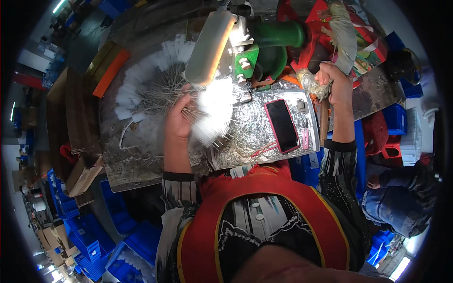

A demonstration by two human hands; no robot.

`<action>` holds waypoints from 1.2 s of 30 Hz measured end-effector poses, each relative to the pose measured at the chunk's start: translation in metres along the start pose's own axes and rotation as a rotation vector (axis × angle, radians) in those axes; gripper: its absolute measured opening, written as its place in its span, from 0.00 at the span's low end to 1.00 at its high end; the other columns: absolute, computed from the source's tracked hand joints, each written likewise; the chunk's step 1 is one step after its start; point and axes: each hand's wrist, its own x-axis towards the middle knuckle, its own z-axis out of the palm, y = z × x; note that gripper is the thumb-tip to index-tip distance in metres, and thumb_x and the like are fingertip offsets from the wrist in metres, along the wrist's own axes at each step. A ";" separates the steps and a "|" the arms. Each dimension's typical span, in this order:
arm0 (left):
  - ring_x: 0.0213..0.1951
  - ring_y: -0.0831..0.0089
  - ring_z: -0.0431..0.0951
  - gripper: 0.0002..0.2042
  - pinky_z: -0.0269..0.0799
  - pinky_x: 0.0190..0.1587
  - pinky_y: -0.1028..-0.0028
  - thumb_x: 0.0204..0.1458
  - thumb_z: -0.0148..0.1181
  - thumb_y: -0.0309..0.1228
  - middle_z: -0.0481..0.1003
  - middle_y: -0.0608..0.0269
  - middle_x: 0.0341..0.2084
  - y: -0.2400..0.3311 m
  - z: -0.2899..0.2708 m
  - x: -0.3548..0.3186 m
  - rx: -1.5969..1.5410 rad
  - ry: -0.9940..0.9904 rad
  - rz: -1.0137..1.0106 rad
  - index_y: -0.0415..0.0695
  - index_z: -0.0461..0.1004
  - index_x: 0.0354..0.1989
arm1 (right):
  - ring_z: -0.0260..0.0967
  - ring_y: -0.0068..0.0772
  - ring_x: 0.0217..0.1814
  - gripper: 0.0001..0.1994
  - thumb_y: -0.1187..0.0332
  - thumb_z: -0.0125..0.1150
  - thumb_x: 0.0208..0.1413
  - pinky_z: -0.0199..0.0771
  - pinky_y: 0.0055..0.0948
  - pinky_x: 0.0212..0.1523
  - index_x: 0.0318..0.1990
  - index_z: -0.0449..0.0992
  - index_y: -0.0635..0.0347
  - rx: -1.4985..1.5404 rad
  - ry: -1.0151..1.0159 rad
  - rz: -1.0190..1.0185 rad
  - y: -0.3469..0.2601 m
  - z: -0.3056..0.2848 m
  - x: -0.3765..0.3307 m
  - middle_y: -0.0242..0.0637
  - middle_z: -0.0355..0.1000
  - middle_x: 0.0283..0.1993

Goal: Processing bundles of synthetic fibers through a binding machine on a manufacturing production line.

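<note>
Standing at the far left of the counter [130, 165], an orange-edged box [111, 73] borders a wide fan of white-tufted wire brushes [130, 96], which lie with their tufts outward and their bare stems running right. The left hand [178, 120] is at those stems, its fingers among or against them; whether that grip is clamped on any or merely resting, I cannot tell. To its right, more white bristles [206, 133] sit in the glare beneath a lamp [211, 47], near a green machine [283, 35] on the far side. A foil-covered sheet [245, 118] spreads on the near side, carrying a dark-screened phone [282, 125] and a small pink-handled tool [305, 138]. Farther right, the right hand [337, 82] has its grip curled together on a wrapped handle [309, 84].

The step in hand looks like handling the brushes on the left while working the machine by its handle on the right. As a judgement, any further move calls for keeping the thin stems untangled, with the left fingers well away from the machine's working end.

That end is the hardest part to make out: glare washes it out and the lamp covers some of it. The left fingertips are partly lost among the stems, and whether the wrapped handle joins the thicker wrapped tube [345, 37] beyond stays unclear.
</note>
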 end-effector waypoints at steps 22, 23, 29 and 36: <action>0.46 0.61 0.69 0.25 0.67 0.49 0.65 0.43 0.44 0.15 0.63 0.43 0.48 -0.014 0.004 0.015 0.017 0.035 0.276 0.41 0.55 0.53 | 0.61 0.27 0.14 0.14 0.68 0.57 0.41 0.62 0.23 0.22 0.09 0.63 0.59 -0.144 -0.243 0.146 -0.042 -0.012 0.025 0.35 0.61 0.11; 0.46 0.61 0.69 0.25 0.67 0.49 0.65 0.43 0.44 0.15 0.63 0.43 0.48 -0.014 0.007 0.015 0.017 0.036 0.276 0.41 0.55 0.53 | 0.61 0.27 0.14 0.14 0.68 0.57 0.41 0.62 0.23 0.22 0.09 0.63 0.59 -0.144 -0.243 0.147 -0.043 -0.013 0.025 0.35 0.61 0.11; 0.47 0.61 0.69 0.24 0.68 0.48 0.67 0.43 0.44 0.13 0.66 0.45 0.46 -0.010 0.013 0.017 -0.008 -0.008 0.273 0.38 0.57 0.52 | 0.60 0.26 0.13 0.15 0.69 0.57 0.42 0.62 0.25 0.20 0.09 0.62 0.58 -0.094 -0.234 0.090 -0.031 -0.013 0.022 0.34 0.61 0.11; 0.45 0.62 0.71 0.22 0.69 0.47 0.69 0.42 0.44 0.12 0.67 0.46 0.45 -0.005 0.008 0.026 0.077 0.004 0.232 0.37 0.60 0.50 | 0.60 0.27 0.14 0.09 0.75 0.55 0.41 0.63 0.25 0.22 0.14 0.66 0.64 0.087 -0.076 -0.371 0.065 -0.009 0.007 0.35 0.60 0.12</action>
